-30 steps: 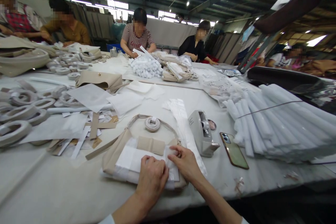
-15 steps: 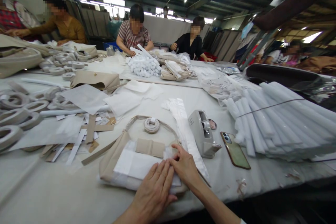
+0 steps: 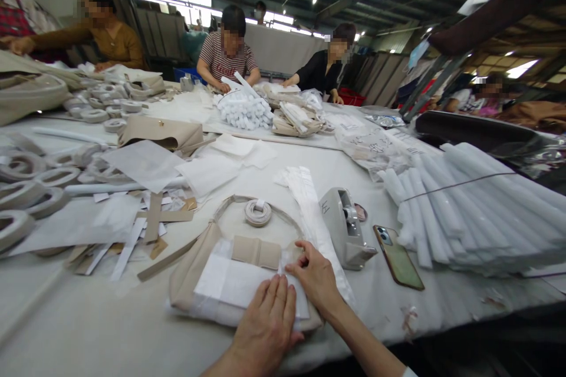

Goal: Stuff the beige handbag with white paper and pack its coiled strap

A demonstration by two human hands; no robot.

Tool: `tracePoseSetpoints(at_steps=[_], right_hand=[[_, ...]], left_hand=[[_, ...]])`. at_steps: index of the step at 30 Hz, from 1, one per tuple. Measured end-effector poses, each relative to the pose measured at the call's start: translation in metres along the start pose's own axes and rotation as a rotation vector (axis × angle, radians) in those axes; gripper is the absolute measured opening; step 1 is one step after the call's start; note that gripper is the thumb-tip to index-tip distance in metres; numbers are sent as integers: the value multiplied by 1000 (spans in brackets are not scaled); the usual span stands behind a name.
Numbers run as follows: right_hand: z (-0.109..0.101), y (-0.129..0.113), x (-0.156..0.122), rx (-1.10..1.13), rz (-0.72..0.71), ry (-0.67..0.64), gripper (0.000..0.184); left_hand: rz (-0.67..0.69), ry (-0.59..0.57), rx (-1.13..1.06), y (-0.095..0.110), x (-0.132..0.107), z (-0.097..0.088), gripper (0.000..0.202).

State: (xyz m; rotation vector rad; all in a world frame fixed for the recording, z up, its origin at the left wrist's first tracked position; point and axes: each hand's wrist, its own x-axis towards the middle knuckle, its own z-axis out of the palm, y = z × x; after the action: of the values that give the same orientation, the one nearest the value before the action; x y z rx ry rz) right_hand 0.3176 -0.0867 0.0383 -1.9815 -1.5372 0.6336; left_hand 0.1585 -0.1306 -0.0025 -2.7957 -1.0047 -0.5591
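A beige handbag [image 3: 186, 283] lies flat before me, its strap curving away at the top. White paper [image 3: 221, 283] and thin clear wrapping cover its front, with a small beige folded piece [image 3: 256, 251] above the paper. My left hand [image 3: 269, 318] presses flat on the paper's right part, fingers straight and side by side. At the bag's right edge is my right hand [image 3: 316, 274], thumb and index finger apart over the wrapping and the other fingers curled. A coiled beige strap [image 3: 257, 212] sits inside the strap's loop.
A tape dispenser [image 3: 347, 230] and a phone [image 3: 398, 256] lie to the right, beside bundled white foam tubes [image 3: 469, 212]. Coiled straps [image 3: 55, 177], scraps and paper sheets [image 3: 207, 174] cover the left. Several people work across the table.
My right hand has shifted slightly right, away from my left hand, opening a gap between them. My left hand stays flat on the paper, slightly lower.
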Motion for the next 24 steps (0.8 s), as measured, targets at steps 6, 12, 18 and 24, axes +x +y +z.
tracePoseSetpoints(at_steps=[6, 12, 18, 24], right_hand=[[2, 4, 4, -148, -126, 86, 36], [3, 0, 22, -358, -202, 112, 30], [16, 7, 37, -396, -110, 90, 28], [32, 12, 55, -275, -136, 205, 19]], left_hand=[[-18, 58, -9, 2, -2, 4, 71], [-6, 60, 8, 1, -3, 6, 68], [-19, 78, -6, 0, -3, 5, 63], [-1, 60, -1, 0, -1, 4, 60]])
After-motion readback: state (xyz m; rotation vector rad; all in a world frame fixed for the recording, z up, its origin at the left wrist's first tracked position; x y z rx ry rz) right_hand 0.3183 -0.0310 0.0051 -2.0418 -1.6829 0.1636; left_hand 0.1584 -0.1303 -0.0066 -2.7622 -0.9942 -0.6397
